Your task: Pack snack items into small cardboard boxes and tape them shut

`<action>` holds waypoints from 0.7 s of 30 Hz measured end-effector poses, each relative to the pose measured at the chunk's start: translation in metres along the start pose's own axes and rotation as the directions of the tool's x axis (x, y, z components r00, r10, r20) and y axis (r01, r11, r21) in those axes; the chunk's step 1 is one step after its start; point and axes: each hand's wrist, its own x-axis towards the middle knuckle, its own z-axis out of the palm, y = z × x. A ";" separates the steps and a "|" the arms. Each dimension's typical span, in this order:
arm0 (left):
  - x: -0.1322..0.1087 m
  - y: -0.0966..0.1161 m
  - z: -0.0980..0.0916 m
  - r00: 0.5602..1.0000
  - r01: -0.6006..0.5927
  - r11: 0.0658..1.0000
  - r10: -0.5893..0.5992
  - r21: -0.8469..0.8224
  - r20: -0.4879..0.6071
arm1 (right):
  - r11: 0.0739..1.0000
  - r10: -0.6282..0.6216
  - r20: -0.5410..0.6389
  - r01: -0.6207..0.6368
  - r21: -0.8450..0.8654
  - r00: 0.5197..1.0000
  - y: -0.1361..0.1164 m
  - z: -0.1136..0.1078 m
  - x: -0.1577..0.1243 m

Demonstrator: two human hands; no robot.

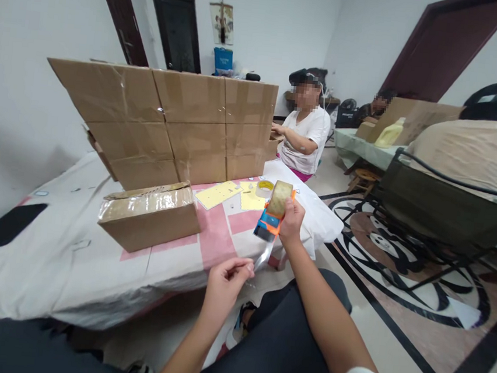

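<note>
My right hand is closed around an orange and blue tape dispenser with a roll of clear tape on it, held up above the table's near edge. My left hand pinches the free end of the clear tape strip, which runs from the dispenser down to my fingers. A taped cardboard box lies on the table to the left of both hands.
A wall of stacked cardboard boxes stands behind the table with its pink and white cloth. Yellow sheets and a tape roll lie near it. A seated person works at the far end. A folding chair stands on the right.
</note>
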 end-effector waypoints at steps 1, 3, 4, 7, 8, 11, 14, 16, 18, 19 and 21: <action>0.001 0.000 0.000 1.000 -0.002 1.000 0.002 0.004 -0.002 | 1.000 -0.003 -0.028 0.002 -0.023 1.000 -0.001 0.001 0.001; 0.002 -0.002 -0.001 1.000 -0.003 1.000 0.003 0.008 0.001 | 0.998 0.003 -0.063 -0.007 -0.069 0.998 -0.004 0.002 0.002; 0.002 -0.003 -0.001 1.000 -0.003 1.000 0.003 0.011 0.002 | 0.997 0.018 -0.067 -0.023 -0.073 0.998 -0.005 0.003 0.001; 0.002 -0.006 -0.002 1.000 0.000 1.000 0.000 0.019 0.007 | 0.997 0.073 -0.048 -0.074 -0.020 0.996 -0.006 0.004 0.000; 0.002 -0.007 -0.002 1.000 0.001 1.000 -0.001 0.024 0.008 | 0.996 0.086 -0.044 -0.086 -0.001 0.995 -0.006 0.004 -0.001; 0.002 -0.007 -0.002 1.000 0.003 0.999 -0.003 0.039 0.010 | 0.995 0.100 -0.030 -0.100 0.003 0.994 -0.003 0.002 -0.002; 0.001 -0.005 -0.002 1.000 0.005 0.999 -0.006 0.049 0.020 | 0.993 0.022 0.011 -0.020 -0.115 1.000 0.002 -0.005 -0.001; 0.001 -0.003 -0.003 1.000 0.002 0.998 -0.003 0.055 0.027 | 0.957 -0.101 0.058 0.113 -0.268 0.993 0.003 -0.011 0.000; 0.000 -0.001 -0.005 0.999 0.004 0.998 -0.005 0.060 0.032 | 0.887 -0.212 0.108 0.237 -0.396 0.971 0.003 -0.017 0.002; 0.001 0.000 -0.005 0.999 0.007 0.998 -0.009 0.061 0.035 | 0.861 -0.245 0.125 0.275 -0.428 0.961 0.002 -0.019 0.002; 0.001 0.002 -0.006 0.999 0.009 0.998 -0.012 0.068 0.040 | 0.851 -0.267 0.129 0.296 -0.434 0.955 0.000 -0.021 0.003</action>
